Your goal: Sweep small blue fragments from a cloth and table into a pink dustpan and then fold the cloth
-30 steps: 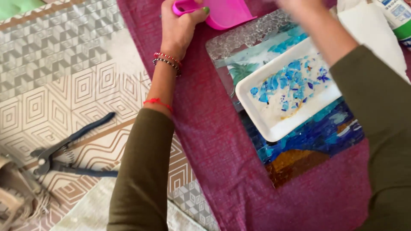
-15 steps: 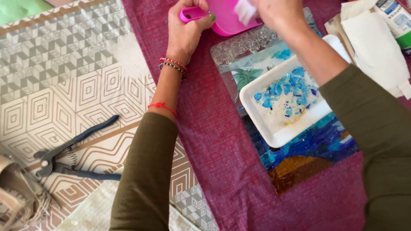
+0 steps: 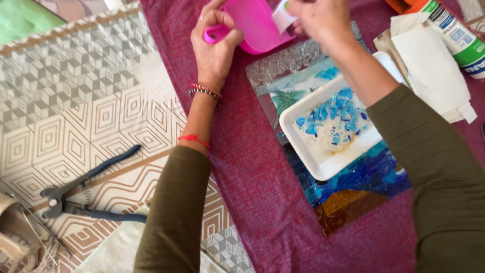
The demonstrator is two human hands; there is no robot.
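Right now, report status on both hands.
Left hand shut on pink scoop handle. Right hand pinches small white piece over it. White tray close below.

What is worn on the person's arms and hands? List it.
Both arms wear olive-green long sleeves, the left sleeve pushed up the forearm. The left wrist has a thin red string and beaded bracelets. The left hand wears a ring. The right hand shows none.

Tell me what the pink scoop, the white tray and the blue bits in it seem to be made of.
The pink scoop, held by the left hand, looks like smooth moulded plastic: uniform colour, soft sheen. The white tray seems foam or thin plastic: matte, with a rounded rim. The blue bits look like glass chips: translucent, angular, glossy, much like the mosaic panel beneath.
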